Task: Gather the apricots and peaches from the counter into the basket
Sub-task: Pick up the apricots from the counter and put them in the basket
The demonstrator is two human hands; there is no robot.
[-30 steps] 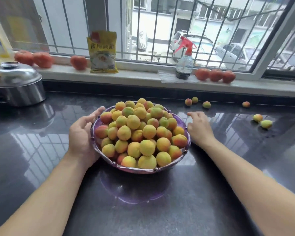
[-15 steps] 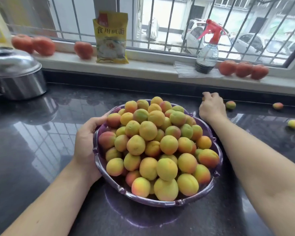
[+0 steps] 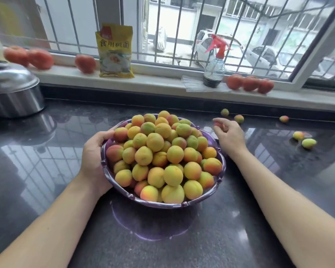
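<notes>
Fruit fills the purple basket [image 3: 211,193] on the dark counter [image 3: 46,171]. Left hand [image 3: 95,157] cups its rim with curled fingers. Right hand [image 3: 227,133], blurred, pinches a small reddish fruit [image 3: 218,124] beside the basket. 5 loose fruits [image 3: 308,143] lie farther right.

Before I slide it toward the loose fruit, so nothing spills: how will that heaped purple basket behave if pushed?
The basket is probably heavy, being heaped well above its rim. The top fruit sit unsupported and could roll off on a jerk. On the glossy counter it should slide easily; the left hand on the rim helps steady it.
</notes>
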